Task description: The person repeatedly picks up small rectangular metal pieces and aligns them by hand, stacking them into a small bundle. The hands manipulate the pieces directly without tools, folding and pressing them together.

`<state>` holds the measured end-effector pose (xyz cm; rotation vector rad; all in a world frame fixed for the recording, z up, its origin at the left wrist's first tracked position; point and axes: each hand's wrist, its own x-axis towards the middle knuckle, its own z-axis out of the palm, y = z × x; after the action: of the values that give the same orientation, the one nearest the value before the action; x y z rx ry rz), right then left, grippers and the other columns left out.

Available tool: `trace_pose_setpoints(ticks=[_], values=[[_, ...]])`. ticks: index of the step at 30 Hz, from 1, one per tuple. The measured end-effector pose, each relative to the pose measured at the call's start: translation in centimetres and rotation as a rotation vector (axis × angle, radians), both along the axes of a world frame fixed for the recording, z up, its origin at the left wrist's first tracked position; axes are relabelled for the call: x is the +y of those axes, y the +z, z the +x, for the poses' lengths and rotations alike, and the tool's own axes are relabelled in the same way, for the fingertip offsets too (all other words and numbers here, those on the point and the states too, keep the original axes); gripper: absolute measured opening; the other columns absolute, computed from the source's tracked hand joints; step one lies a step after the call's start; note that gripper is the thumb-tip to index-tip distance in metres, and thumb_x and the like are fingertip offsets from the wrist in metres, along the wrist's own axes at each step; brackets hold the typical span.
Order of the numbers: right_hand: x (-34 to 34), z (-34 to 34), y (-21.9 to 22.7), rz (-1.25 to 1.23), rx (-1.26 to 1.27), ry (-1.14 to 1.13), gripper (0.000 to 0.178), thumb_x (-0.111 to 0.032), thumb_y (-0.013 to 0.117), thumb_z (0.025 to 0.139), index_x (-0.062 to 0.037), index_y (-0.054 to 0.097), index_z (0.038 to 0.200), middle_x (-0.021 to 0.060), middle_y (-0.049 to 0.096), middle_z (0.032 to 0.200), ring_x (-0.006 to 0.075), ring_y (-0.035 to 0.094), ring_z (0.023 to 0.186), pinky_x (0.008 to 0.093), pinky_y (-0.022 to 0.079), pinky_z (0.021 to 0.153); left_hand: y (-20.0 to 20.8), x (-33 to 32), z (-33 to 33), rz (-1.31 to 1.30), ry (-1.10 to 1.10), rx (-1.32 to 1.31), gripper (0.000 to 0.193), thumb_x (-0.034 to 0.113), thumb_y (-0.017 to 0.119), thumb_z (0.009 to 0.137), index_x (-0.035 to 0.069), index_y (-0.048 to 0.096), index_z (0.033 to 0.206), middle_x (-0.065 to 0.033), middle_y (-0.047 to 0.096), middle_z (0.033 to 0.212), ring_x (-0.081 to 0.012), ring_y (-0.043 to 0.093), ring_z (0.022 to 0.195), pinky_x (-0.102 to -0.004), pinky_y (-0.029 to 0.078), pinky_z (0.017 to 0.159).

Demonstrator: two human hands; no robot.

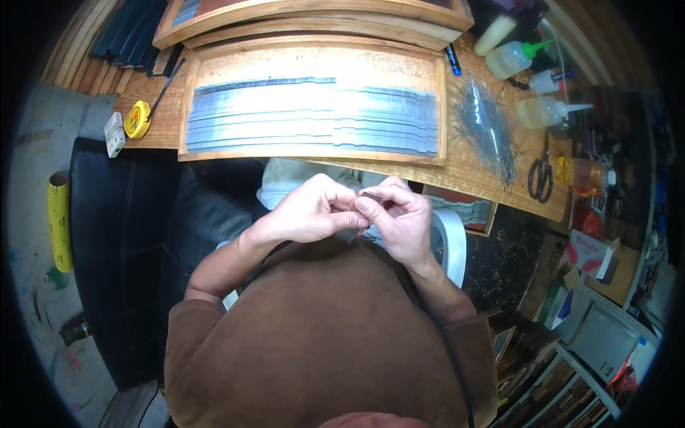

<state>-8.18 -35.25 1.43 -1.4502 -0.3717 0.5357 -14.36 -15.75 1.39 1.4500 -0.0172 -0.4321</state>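
We bring both hands together over our lap, just off the near edge of the table point(467, 170). Our right hand point(401, 217) pinches a small, flat, dark piece point(371, 196) between thumb and fingers; the piece sits where the two hands meet. Our left hand point(321, 210) curls beside it, thumb and fingertips drawn close, but we cannot tell whether they grip the piece as well or hold something else.

Beyond our hands lies a shallow wooden tray point(442, 107) with straight, pale walls. It holds rows of thin grey strips point(264, 118), smooth and shiny under the light, their edges overlapping in long steps. To its right, on the grained wood of the table, we see a loose sheaf of fine, dark wires point(489, 128), splayed at the ends, and black looped scissors point(542, 178). Translucent, soft-looking bottles point(508, 60) with tapered nozzles stand or lie behind them.

At left rests a rounded yellow tape measure point(138, 120), near a black sofa point(107, 250) of creased, glossy covering. Our brown shirt point(321, 328) looks matt and soft.
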Motion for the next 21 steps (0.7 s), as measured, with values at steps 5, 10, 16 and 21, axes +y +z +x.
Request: trace_pose_setpoints(ticks=[5,10,16,21], values=[[0.5,0.2,-3.5,0.089,0.639,0.111,0.017,-0.013,0.072,0.103,0.0036,0.074,0.106,0.0014,0.068,0.082,0.006,0.063,0.064,0.0191,0.048,0.054,-2.6,0.2,-0.1,-0.339,0.132,0.429,0.013,0.012,0.074,0.1,0.001,0.08,0.104,-0.0088,0.081,0.094,-0.0135,0.078,0.083,-0.0224,0.058,0.063],[1.2,0.8,-5.9,0.135,0.576,0.059,0.019,-0.017,0.07,0.104,0.0002,0.076,0.099,-0.0004,0.07,0.077,0.0032,0.058,0.061,0.0182,0.044,0.055,-4.7,0.8,0.7,-0.395,0.148,0.422,0.017,0.015,0.074,0.1,0.0,0.077,0.107,-0.0101,0.081,0.096,-0.0156,0.078,0.083,-0.0234,0.062,0.064],[1.0,1.0,-4.2,0.016,0.459,0.142,0.016,-0.011,0.075,0.1,0.0031,0.078,0.108,0.0054,0.074,0.086,0.0092,0.065,0.067,0.0231,0.054,0.061,-3.5,0.6,-0.1,-0.152,0.138,0.299,0.011,0.013,0.074,0.101,0.005,0.081,0.102,-0.0022,0.079,0.091,-0.007,0.07,0.083,-0.0242,0.052,0.068],[1.6,-0.2,-2.3,-0.034,0.113,0.168,0.008,-0.003,0.079,0.093,0.0009,0.08,0.1,0.0005,0.062,0.083,0.0063,0.055,0.07,0.0235,0.047,0.062,-2.4,-0.3,-3.5,-0.099,0.241,0.097,0.015,0.008,0.075,0.101,-0.003,0.079,0.109,-0.0033,0.08,0.095,-0.0055,0.067,0.089,-0.0255,0.056,0.081]])
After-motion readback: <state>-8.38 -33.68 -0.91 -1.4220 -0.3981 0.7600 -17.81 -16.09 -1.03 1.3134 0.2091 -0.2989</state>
